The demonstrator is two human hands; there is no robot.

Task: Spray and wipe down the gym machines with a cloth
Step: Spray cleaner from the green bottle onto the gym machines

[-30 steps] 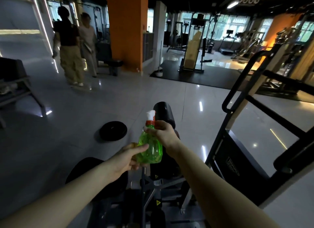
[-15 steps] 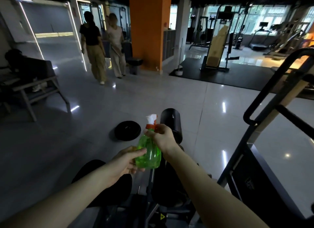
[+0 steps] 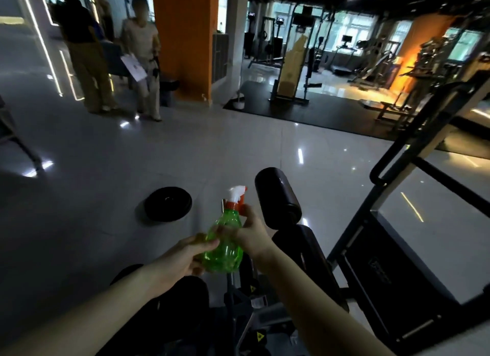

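Observation:
A green spray bottle (image 3: 224, 249) with an orange collar and white nozzle is held upright in front of me. My right hand (image 3: 250, 232) grips its neck just below the trigger. My left hand (image 3: 185, 255) holds the bottle's lower body from the left, and something yellowish shows between its fingers. Just beyond the bottle, a gym machine's black roller pad (image 3: 278, 197) sticks up above a black padded seat (image 3: 305, 252). No cloth is plainly in view.
A black weight plate (image 3: 167, 203) lies on the glossy tile floor to the left. The machine's black frame and handles (image 3: 413, 143) rise at the right. Two people (image 3: 114, 50) stand far left by an orange pillar (image 3: 185, 40). More machines fill the back right.
The view has swung back to the right. The two people have come nearer. Both hands stay on the bottle, which has tilted slightly with the nozzle now turned to the right.

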